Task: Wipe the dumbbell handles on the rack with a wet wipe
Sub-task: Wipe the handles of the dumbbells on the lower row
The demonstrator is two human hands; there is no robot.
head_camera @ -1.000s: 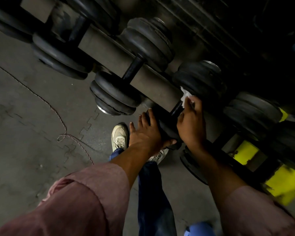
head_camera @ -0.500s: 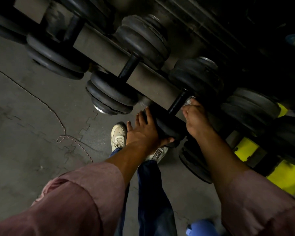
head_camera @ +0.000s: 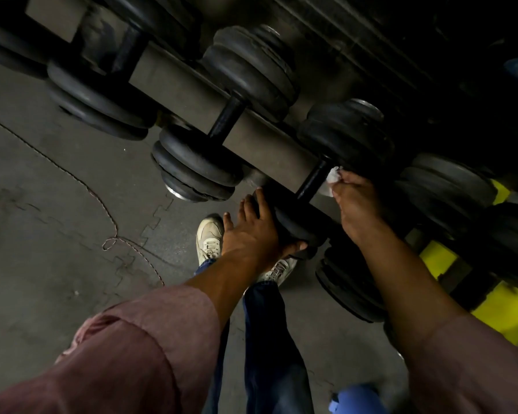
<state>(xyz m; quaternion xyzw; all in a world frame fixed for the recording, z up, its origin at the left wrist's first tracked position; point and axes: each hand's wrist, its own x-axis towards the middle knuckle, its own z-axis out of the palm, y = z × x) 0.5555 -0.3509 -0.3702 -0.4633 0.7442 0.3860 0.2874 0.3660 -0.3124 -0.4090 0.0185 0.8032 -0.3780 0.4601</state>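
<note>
One dumbbell handle [head_camera: 313,181] matters here, a black bar crossing the grey rack rail [head_camera: 263,138], its long axis running from the near weight at lower left up to the far weight at upper right. I see my right hand [head_camera: 356,204] pinching the wet wipe [head_camera: 332,178] beside it (half a second ago the wipe was nearly hidden). My left hand [head_camera: 251,231] lies flat on the near weight [head_camera: 293,225], thumb tucked under.

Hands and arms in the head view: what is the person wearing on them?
Both hands, left and right, are bare: no gloves, rings or watch visible. Loose dusty-pink sleeves, left sleeve and right sleeve, end near the elbows, leaving the forearms uncovered.
</note>
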